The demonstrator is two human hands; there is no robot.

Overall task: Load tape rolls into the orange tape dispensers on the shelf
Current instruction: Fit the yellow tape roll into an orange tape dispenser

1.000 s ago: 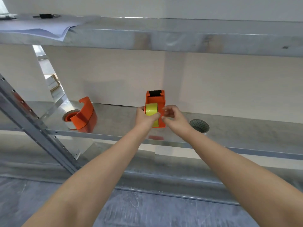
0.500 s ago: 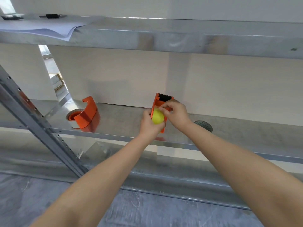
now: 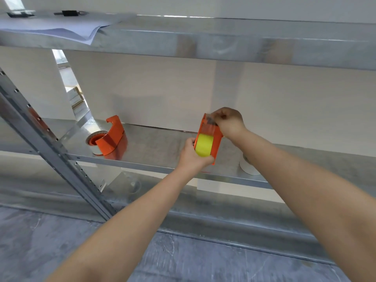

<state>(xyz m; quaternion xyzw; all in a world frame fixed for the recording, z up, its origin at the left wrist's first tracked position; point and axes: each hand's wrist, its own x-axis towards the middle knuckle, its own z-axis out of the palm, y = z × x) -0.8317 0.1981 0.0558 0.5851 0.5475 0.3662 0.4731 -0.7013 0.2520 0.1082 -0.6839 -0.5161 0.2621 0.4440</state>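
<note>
An orange tape dispenser (image 3: 216, 139) is held upright above the metal shelf (image 3: 158, 145), with a yellow tape roll (image 3: 204, 147) seated in its lower part. My left hand (image 3: 193, 157) grips the dispenser's bottom, fingers around the roll. At the dispenser's top cutter end, my right hand (image 3: 228, 121) pinches the tape's loose end. A second orange dispenser (image 3: 110, 139) lies on the shelf to the left with a tape roll (image 3: 95, 139) in it.
A white roll (image 3: 248, 166) stands on the shelf just right of my hands, partly hidden by my right forearm. A slanted steel upright (image 3: 50, 143) crosses at left. The upper shelf (image 3: 203, 37) carries papers (image 3: 53, 27) and dark clips.
My right hand has moved up from the roll to the dispenser's cutter end. The dispenser has tilted slightly, and the yellow roll shows more fully.
</note>
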